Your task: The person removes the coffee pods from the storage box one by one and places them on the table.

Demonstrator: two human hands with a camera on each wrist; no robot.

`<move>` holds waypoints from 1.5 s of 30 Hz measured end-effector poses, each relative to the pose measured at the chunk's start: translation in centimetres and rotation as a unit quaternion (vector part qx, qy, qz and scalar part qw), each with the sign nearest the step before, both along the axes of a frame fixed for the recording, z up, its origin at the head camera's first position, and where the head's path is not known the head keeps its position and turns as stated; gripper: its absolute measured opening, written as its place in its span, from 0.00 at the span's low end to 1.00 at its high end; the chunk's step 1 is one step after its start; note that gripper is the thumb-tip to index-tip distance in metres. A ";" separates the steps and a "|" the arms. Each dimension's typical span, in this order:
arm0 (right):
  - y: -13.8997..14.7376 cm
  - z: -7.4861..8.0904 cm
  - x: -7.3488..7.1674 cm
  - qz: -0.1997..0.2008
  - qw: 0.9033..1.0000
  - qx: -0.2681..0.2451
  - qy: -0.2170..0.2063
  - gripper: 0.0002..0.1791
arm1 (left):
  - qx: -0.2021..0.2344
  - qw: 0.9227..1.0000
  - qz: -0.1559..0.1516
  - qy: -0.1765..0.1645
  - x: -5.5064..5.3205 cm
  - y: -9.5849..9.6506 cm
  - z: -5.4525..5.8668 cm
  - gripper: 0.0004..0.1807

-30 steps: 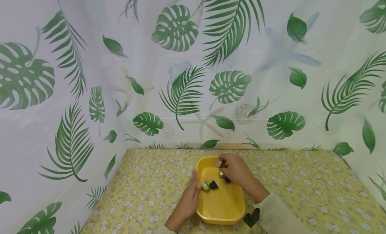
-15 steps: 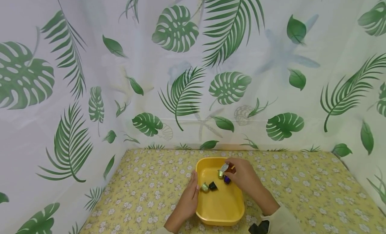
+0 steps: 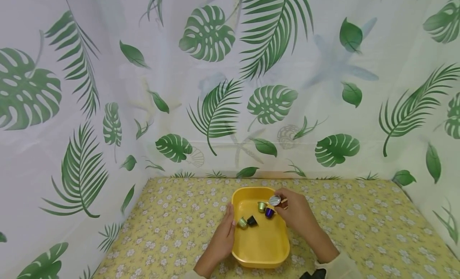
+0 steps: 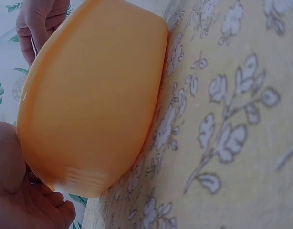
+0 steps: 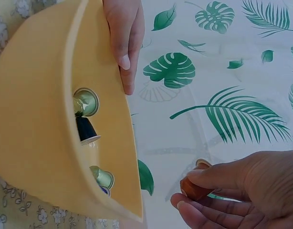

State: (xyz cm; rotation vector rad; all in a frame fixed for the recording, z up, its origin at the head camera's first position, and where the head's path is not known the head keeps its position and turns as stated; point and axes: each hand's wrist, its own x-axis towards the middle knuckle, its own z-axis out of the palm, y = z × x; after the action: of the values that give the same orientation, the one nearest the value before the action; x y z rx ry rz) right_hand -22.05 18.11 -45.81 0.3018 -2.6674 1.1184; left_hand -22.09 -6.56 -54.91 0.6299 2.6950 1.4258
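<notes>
In the head view, a yellow plastic tub (image 3: 260, 247) stands on the table. My left hand (image 3: 221, 236) holds its left side, thumb at the rim and fingers along the outer wall. Between the thumb and fingers of my right hand (image 3: 298, 215) is an orange-brown coffee capsule (image 5: 195, 187), pinched near the tub's far right rim. Its silver lid (image 3: 274, 200) faces up in the head view. Inside the tub lie a green capsule (image 3: 242, 223) touching a black capsule (image 3: 252, 221), and farther back another green capsule (image 3: 262, 207) beside a purple capsule (image 3: 269, 213).
A yellow flowered cloth (image 3: 179, 231) covers the table. White sheeting (image 3: 223, 159) printed with green leaves rises at the back and on both sides. A black device (image 3: 313, 275) sits at the right wrist.
My right hand has moved right and slightly nearer, with the capsule still pinched and its lid turned toward the head camera. The purple capsule shows more fully. The left hand stays on the tub.
</notes>
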 end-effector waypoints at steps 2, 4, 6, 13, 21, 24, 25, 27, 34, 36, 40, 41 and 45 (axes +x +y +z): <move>0.1 -0.2 0.1 -0.006 1.000 -0.006 -0.005 0.17 | 0.001 1.000 0.000 -0.001 0.0 0.0 0.0 0.29; 0.2 -0.5 0.1 -0.009 1.000 -0.011 -0.008 0.17 | -0.001 1.000 0.001 -0.002 -0.1 0.0 -0.1 0.29; 0.5 -0.7 0.1 -0.008 1.000 -0.013 -0.009 0.16 | -0.003 1.000 0.001 -0.004 -0.1 -0.1 -0.1 0.29; 1.6 -1.0 0.5 -0.016 1.000 0.021 0.014 0.15 | -0.008 1.000 0.000 -0.002 0.0 -0.2 -0.1 0.30; 2.5 -1.0 0.7 -0.043 0.998 0.049 0.015 0.20 | -0.005 1.000 -0.001 -0.001 -0.1 -0.4 -0.3 0.30; 2.8 -1.2 0.7 -0.045 0.998 0.043 0.013 0.20 | -0.003 1.000 -0.001 0.001 -0.1 -0.4 -0.4 0.30; 2.9 -1.2 0.7 -0.046 0.998 0.040 0.013 0.20 | -0.003 1.000 -0.001 0.001 -0.1 -0.4 -0.4 0.30; 3.1 -1.3 0.8 -0.047 0.998 0.035 0.013 0.20 | -0.003 1.000 -0.001 0.001 0.0 -0.4 -0.4 0.29; 4.1 -1.6 0.8 -0.046 0.998 0.024 0.024 0.17 | 0.000 1.000 -0.002 0.002 0.0 -0.2 -0.2 0.30; 4.4 -1.7 0.9 -0.045 0.998 0.025 0.025 0.17 | 0.001 1.000 -0.001 0.001 0.0 -0.2 -0.2 0.30; 4.9 -1.9 1.0 -0.048 0.998 0.026 0.013 0.18 | 0.001 1.000 -0.002 0.000 0.0 -0.2 -0.3 0.30; 5.1 -2.0 1.0 -0.049 0.998 0.027 0.012 0.18 | 0.001 1.000 -0.004 0.000 0.0 -0.2 -0.3 0.30; 5.7 -2.3 1.1 -0.056 0.998 0.033 0.009 0.18 | 0.002 1.000 -0.008 -0.002 -0.1 -0.2 -0.3 0.30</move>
State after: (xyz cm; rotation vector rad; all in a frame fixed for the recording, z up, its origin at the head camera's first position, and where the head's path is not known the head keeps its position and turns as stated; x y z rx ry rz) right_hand -20.93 23.81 -48.07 0.1709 -2.6727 0.9922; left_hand -22.15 -6.75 -55.18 0.6476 2.6793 1.4268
